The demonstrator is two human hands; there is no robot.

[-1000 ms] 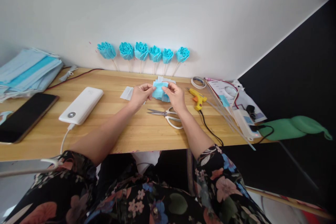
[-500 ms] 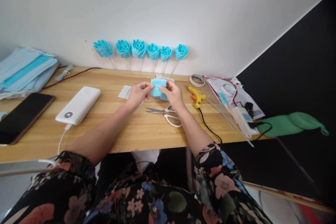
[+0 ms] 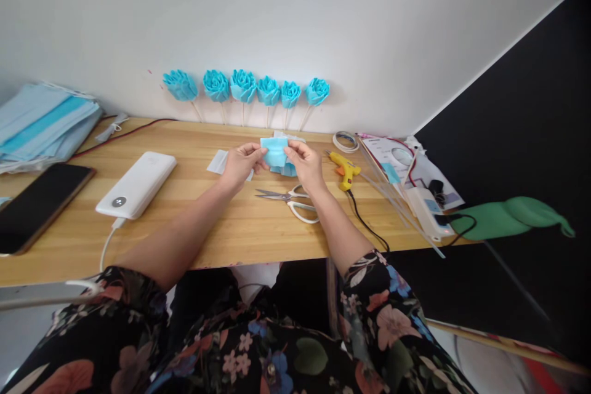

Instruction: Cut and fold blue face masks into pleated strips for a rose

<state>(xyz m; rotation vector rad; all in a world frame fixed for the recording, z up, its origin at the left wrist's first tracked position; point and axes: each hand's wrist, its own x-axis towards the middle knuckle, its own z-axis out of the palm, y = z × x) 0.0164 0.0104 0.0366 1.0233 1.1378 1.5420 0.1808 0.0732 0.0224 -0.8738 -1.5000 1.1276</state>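
Observation:
A small rectangle of light blue fabric point(image 3: 274, 151), like mask material, is stretched between both hands above the table. My left hand point(image 3: 242, 166) pinches its left edge between thumb and fingers. At its right edge, my right hand point(image 3: 305, 164) grips it the same way. Behind and below the held piece lie more blue pieces point(image 3: 289, 170), partly hidden. White pieces point(image 3: 218, 161) rest beside my left hand. Scissors with white handles point(image 3: 289, 197) lie partly spread below the hands, near my right wrist.
Several blue fabric flowers on sticks point(image 3: 243, 86) lean against the wall. On the right are a yellow glue gun point(image 3: 345, 170), a tape roll point(image 3: 346, 141) and a power strip point(image 3: 428, 212). A white power bank point(image 3: 137, 184), a phone point(image 3: 44, 206) and stacked masks point(image 3: 46, 123) occupy the left.
The blue piece has shifted slightly left and is now spread wider. My right thumb has moved from its middle to its right edge. Both hands keep hold of it.

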